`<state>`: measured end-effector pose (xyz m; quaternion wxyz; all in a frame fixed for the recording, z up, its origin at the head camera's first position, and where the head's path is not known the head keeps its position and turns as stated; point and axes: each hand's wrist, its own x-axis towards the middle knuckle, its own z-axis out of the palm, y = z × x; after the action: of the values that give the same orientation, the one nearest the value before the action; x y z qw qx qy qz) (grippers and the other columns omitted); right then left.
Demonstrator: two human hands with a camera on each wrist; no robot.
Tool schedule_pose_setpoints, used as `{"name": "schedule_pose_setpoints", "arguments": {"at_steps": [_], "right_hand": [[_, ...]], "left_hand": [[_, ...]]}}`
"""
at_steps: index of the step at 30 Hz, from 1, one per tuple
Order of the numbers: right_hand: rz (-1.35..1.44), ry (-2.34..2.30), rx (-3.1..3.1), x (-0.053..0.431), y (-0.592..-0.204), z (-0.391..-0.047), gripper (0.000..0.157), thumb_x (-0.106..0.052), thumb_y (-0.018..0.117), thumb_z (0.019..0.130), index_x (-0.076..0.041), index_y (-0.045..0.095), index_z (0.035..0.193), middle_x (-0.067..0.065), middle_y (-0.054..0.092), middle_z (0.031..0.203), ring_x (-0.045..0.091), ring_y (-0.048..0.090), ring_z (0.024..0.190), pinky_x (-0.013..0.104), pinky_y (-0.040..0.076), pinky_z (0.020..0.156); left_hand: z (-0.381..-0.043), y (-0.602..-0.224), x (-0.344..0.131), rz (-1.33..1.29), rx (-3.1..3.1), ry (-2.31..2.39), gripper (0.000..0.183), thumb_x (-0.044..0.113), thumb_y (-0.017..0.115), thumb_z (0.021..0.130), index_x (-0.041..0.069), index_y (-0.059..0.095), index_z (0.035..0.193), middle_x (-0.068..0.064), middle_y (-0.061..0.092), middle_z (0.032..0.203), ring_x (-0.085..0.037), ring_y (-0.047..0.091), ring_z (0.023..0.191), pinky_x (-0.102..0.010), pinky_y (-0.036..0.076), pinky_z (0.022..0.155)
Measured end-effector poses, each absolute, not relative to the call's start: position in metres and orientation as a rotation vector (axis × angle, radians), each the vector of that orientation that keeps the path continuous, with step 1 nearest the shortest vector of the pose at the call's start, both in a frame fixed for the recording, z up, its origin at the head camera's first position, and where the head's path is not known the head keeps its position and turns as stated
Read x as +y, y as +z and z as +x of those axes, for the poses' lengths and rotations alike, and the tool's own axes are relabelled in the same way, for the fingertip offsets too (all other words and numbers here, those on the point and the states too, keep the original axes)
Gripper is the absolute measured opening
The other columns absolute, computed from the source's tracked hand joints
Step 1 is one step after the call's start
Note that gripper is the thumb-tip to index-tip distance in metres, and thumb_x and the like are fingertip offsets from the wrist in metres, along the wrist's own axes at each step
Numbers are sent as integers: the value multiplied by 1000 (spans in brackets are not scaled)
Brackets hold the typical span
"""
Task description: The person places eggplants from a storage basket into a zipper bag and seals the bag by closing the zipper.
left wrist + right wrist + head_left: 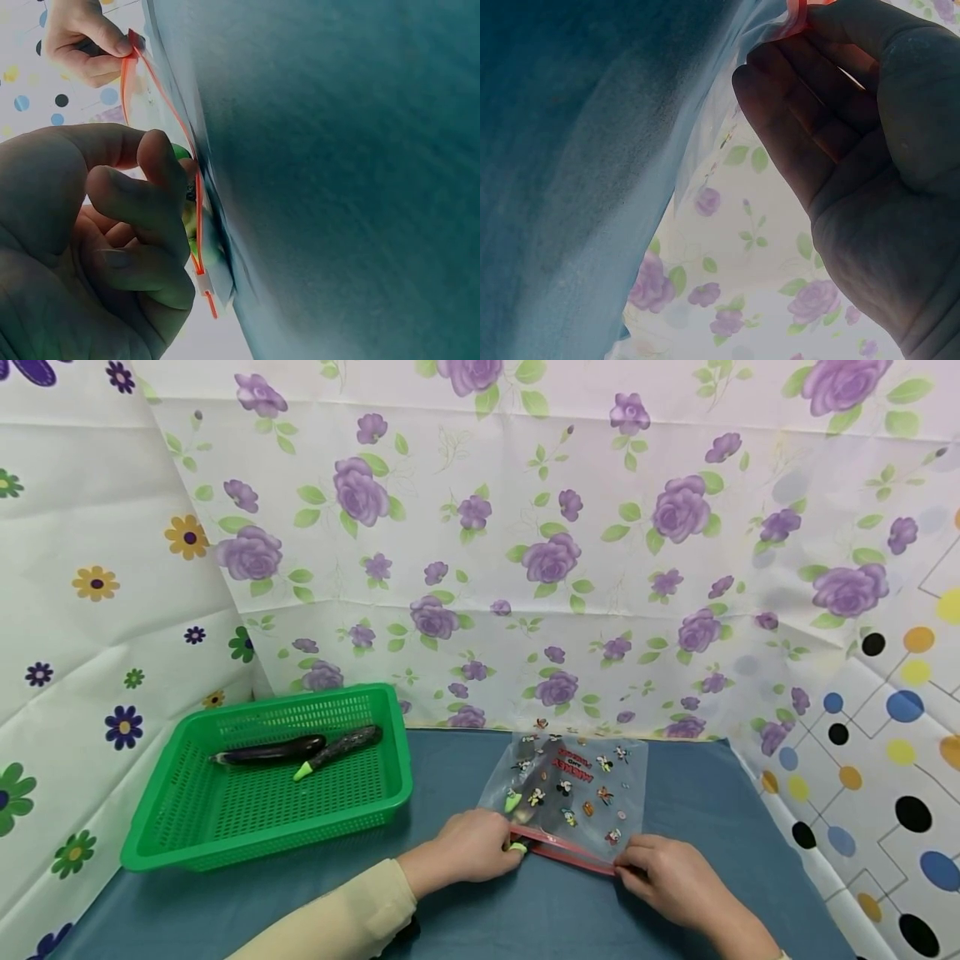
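A clear zip bag [600, 793] with cartoon prints and a red zip edge lies on the table, its mouth toward me and parted. At the left part of the mouth, my left hand [480, 847] has its fingers curled at an eggplant [519, 845], whose green stem end shows beside the fingertips while its dark body runs into the bag. Another bright green stem end [512, 800] shows through the plastic. My right hand [667, 877] pinches the bag's right corner at the red zip edge [798, 15].
A green plastic basket [262, 847] stands at the left of the blue-covered table [465, 927]. Inside it lie a long dark eggplant [273, 750] and a speckled dark one [345, 750] with a green stem end. Flowered sheets [465, 568] hang behind the table.
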<state>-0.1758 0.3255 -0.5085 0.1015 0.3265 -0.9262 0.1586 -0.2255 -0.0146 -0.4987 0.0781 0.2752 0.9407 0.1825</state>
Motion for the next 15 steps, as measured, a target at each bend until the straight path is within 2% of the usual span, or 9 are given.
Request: {"name": "schedule_pose_setpoints", "arguments": {"at_steps": [8,15], "right_hand": [[968,466,-2739,326,-509,-176,16,-12,87,96,-28,82,95,-22,66,92,-6,57,77,29,53,63],[978,468,-2732,326,-509,-176,16,-12,87,96,-28,82,95,-22,66,92,-6,58,77,29,54,63]], "left_hand": [[-226,-496,-9,833,2829,511,58,36,73,101,24,42,54,12,22,48,-11,25,43,-31,17,46],[-227,-495,-4,890,2873,414,58,39,70,105,25,44,55,11,28,50,-13,35,46,-33,25,45]]}}
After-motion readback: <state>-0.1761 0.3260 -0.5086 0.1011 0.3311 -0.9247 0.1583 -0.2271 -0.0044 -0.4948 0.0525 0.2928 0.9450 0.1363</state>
